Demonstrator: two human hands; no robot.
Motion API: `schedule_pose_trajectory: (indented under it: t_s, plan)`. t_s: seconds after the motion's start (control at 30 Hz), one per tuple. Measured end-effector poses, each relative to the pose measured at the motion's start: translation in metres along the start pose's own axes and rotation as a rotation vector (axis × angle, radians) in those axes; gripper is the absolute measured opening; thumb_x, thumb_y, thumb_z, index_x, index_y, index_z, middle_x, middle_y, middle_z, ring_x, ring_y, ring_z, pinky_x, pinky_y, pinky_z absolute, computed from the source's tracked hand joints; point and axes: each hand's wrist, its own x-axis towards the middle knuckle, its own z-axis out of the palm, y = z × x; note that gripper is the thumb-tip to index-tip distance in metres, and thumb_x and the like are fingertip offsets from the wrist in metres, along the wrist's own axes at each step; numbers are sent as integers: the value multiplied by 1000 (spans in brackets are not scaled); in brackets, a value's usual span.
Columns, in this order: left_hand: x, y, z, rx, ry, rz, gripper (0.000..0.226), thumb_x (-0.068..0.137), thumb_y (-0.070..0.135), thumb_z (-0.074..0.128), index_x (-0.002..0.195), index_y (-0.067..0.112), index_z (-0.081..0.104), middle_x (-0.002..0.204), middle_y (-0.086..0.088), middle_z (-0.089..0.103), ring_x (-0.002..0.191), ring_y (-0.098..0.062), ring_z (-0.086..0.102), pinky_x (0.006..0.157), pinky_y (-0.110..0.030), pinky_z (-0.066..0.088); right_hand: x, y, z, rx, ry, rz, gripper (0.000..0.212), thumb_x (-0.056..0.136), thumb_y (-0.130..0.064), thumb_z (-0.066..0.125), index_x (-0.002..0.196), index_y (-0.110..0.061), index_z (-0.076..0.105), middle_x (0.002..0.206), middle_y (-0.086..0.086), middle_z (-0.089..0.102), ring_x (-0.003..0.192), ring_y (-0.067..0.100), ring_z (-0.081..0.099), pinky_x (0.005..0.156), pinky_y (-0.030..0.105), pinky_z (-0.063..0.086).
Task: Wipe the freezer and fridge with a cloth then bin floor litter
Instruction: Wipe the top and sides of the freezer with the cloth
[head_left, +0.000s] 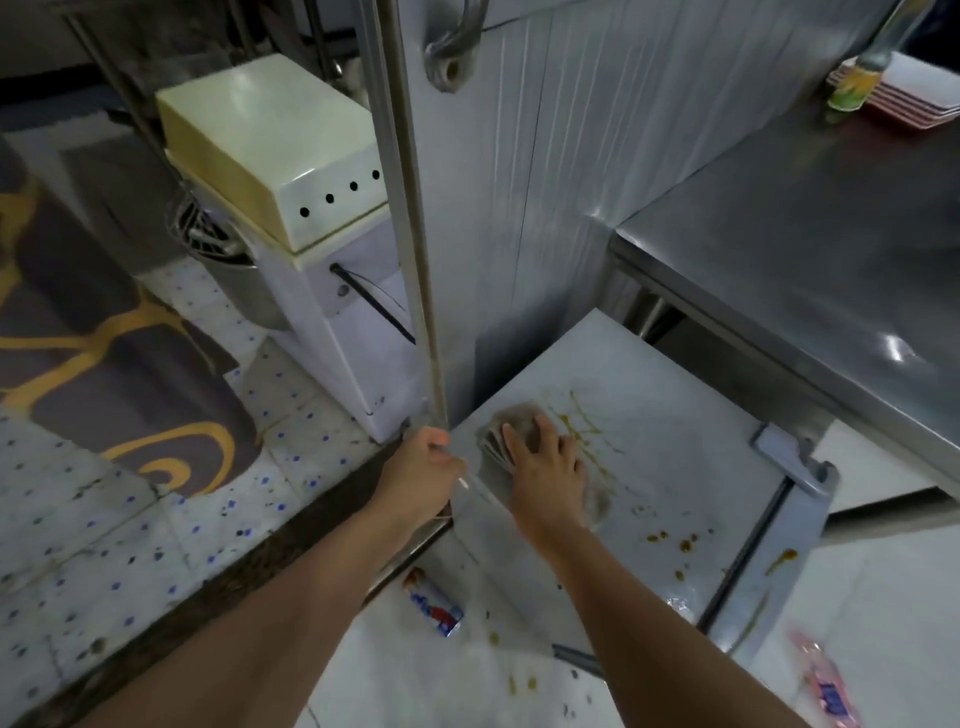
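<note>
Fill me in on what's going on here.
A person is wiping a stained white door. The right hand presses a grey cloth flat against it beside brown streaks, while the left hand grips the door's edge. More brown spots remain lower down. Two wrappers lie on the floor, not yet binned.

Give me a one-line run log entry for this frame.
phase: wiping | right hand: presses cloth on stained fridge door | left hand: grips door edge | floor litter: unbinned
</note>
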Motion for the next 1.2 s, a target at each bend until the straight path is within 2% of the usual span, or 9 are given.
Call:
schedule_pose_trajectory:
  t_s: [0.17, 0.3, 0.4, 0.57, 0.73, 0.8, 0.9, 1.07, 1.2]
  plan:
    - [18, 2, 3, 114, -36, 51, 25, 88, 12, 58, 110, 21, 49, 109, 2, 58, 91, -9, 55, 74, -20, 39, 8, 4, -11, 117, 50, 37, 63, 85, -11, 58, 142, -27, 37, 150, 7, 21, 134, 30, 22, 110, 42, 31]
    - [36, 11, 1, 209, -99, 133, 39, 85, 7, 60, 122, 14, 48, 118, -3, 54, 100, -13, 50, 85, -25, 39, 7, -9, -19, 218, 246, 179, 56, 89, -3, 49, 141, -20, 40, 148, 12, 28, 133, 30, 27, 104, 39, 37]
    - [52, 15, -1, 340, -158, 213, 43, 86, 13, 59, 127, 16, 46, 121, -1, 53, 101, -13, 50, 83, -27, 41, 15, -20, -25, 308, 363, 272, 51, 89, -9, 51, 137, -24, 44, 144, 7, 32, 129, 27, 31, 98, 36, 38]
    - [75, 30, 10, 446, -241, 312, 32, 90, 12, 53, 120, 18, 46, 122, -4, 56, 105, -20, 53, 89, -35, 47, 47, -23, -33, 212, 436, 462, 51, 91, -16, 51, 139, -25, 38, 148, 6, 23, 128, 26, 29, 84, 37, 46]
    - [99, 52, 34, 542, -278, 425, 41, 90, 7, 49, 130, 14, 42, 131, -4, 52, 119, -22, 49, 94, -32, 44, 91, -1, -42, 162, 448, 535, 53, 90, -10, 50, 138, -26, 34, 148, 11, 19, 122, 30, 31, 78, 37, 47]
    - [108, 60, 44, 537, -285, 427, 42, 89, 7, 51, 129, 16, 42, 129, -4, 53, 115, -23, 51, 91, -34, 46, 100, 8, -36, 148, 400, 511, 53, 92, -15, 46, 141, -27, 29, 152, 13, 11, 128, 33, 25, 87, 39, 44]
    - [119, 68, 60, 577, -288, 427, 54, 86, 5, 54, 136, 15, 36, 134, -7, 48, 119, -25, 48, 97, -35, 44, 101, 22, -13, 125, 242, 381, 58, 96, -26, 38, 148, -30, 13, 158, 5, -9, 143, 30, 0, 110, 43, 23]
    - [135, 70, 79, 691, -250, 452, 62, 84, -1, 53, 140, 10, 31, 146, -9, 35, 131, -25, 36, 103, -30, 33, 103, 32, 0, 97, 238, 319, 58, 97, -31, 36, 150, -27, 11, 159, 5, -10, 146, 29, -6, 116, 47, 12]
    - [139, 69, 89, 728, -221, 472, 62, 88, 0, 47, 145, 11, 24, 151, -6, 27, 134, -26, 32, 104, -33, 32, 92, 68, -3, 115, 286, 439, 55, 98, -22, 31, 150, -24, 11, 159, 4, -9, 146, 29, -6, 116, 46, 11]
